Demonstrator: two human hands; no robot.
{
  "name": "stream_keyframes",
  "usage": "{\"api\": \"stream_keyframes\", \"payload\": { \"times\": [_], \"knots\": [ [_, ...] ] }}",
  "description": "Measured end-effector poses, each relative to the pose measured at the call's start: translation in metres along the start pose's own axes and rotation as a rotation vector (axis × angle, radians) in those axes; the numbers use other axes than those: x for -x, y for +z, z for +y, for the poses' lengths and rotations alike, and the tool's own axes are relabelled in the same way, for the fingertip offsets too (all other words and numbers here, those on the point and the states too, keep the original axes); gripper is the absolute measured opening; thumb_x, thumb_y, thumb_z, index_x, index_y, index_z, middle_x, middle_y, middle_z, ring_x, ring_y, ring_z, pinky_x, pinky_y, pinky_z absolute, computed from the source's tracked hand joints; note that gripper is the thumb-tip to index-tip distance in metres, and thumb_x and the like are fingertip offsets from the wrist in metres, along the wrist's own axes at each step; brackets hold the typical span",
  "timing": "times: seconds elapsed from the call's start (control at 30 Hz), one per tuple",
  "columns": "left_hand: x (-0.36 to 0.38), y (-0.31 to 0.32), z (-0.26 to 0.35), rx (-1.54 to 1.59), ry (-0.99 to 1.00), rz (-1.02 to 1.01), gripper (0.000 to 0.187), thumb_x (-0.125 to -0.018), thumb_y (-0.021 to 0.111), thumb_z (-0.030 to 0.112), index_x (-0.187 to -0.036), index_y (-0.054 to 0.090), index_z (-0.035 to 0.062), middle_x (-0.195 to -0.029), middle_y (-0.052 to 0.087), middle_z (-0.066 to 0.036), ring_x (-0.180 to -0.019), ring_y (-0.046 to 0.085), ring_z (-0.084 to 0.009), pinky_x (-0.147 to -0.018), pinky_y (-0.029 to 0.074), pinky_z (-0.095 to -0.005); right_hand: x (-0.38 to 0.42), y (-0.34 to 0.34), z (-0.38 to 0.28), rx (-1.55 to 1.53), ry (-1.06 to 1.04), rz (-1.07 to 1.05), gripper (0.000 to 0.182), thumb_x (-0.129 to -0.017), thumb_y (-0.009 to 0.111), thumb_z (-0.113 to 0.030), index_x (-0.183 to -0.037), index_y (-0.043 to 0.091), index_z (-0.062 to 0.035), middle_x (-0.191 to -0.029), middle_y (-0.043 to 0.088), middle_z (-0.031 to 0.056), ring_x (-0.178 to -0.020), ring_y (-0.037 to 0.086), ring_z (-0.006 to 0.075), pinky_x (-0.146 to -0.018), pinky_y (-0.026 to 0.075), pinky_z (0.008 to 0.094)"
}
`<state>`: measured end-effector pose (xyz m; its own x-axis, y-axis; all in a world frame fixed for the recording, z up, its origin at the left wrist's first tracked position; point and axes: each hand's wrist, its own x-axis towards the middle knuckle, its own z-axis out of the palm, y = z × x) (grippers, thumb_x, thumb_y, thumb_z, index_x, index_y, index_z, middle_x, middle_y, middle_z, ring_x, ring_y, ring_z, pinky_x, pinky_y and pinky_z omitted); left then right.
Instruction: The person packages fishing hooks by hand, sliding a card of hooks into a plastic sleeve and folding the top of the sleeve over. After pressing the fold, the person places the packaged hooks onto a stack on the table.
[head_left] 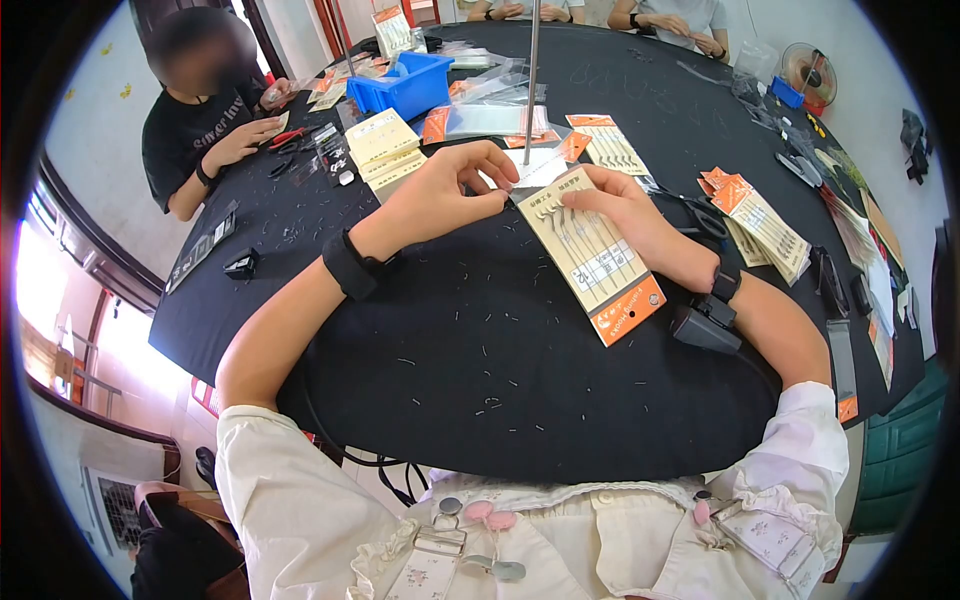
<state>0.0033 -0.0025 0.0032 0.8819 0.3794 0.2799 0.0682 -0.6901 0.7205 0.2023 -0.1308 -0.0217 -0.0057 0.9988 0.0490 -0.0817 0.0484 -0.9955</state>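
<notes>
My right hand [640, 225] grips a fishing hook card [590, 262], cream with an orange end printed "Fishing Hooks". Its thumb lies on the front, over a row of hooks with lines running down the card. The card is tilted, orange end toward me. Close to the card's upper left corner is my left hand [445, 195], thumb and fingertips nearly together in a pinch; whatever is between them is too small to make out. Beyond the left hand lies a stack of cream cards [385, 150]. Black-handled scissors [700, 215] rest to the right of my right hand.
A thin metal pole [533, 80] rises behind my hands. Further back are a blue bin [405, 88] and plastic packets [490, 120]. Finished-looking hook cards [760, 220] are piled at right. Small clippings dot the black tabletop [450, 340]. A co-worker [205, 120] sits at left, others opposite.
</notes>
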Motion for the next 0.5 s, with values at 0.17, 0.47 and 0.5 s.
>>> {"api": "stream_keyframes", "payload": {
  "times": [0.17, 0.47, 0.5],
  "knots": [
    [-0.0017, 0.0007, -0.0036, 0.035, -0.011, 0.004, 0.014, -0.079, 0.059, 0.010, -0.091, 0.058, 0.0034, -0.085, 0.059, 0.002, -0.069, 0.053, -0.0026, -0.060, 0.040, -0.0172, -0.0002, -0.0002, 0.0000, 0.005, 0.001, 0.000, 0.029, -0.082, 0.058, -0.011, -0.108, 0.054, 0.0020, -0.090, 0.063, 0.0060, -0.070, 0.062, 0.0078, -0.060, 0.050, 0.0194],
    [-0.0026, -0.0003, -0.0054, 0.030, -0.029, -0.020, 0.014, -0.081, 0.058, 0.011, -0.091, 0.057, 0.0013, -0.082, 0.060, 0.000, -0.070, 0.054, -0.0045, -0.064, 0.043, -0.0186, 0.0002, 0.0006, -0.0001, -0.001, 0.007, 0.003, 0.028, -0.082, 0.058, -0.011, -0.107, 0.054, 0.0019, -0.090, 0.063, 0.0063, -0.069, 0.062, 0.0077, -0.059, 0.050, 0.0194],
    [-0.0028, 0.0001, -0.0067, 0.049, -0.029, -0.021, 0.013, -0.083, 0.057, 0.011, -0.091, 0.056, 0.0009, -0.082, 0.060, -0.001, -0.070, 0.055, -0.0052, -0.065, 0.044, -0.0193, -0.0001, 0.0001, 0.0004, 0.000, 0.006, 0.003, 0.028, -0.082, 0.058, -0.011, -0.107, 0.054, 0.0019, -0.090, 0.063, 0.0064, -0.069, 0.063, 0.0078, -0.059, 0.050, 0.0194]
  ]
}}
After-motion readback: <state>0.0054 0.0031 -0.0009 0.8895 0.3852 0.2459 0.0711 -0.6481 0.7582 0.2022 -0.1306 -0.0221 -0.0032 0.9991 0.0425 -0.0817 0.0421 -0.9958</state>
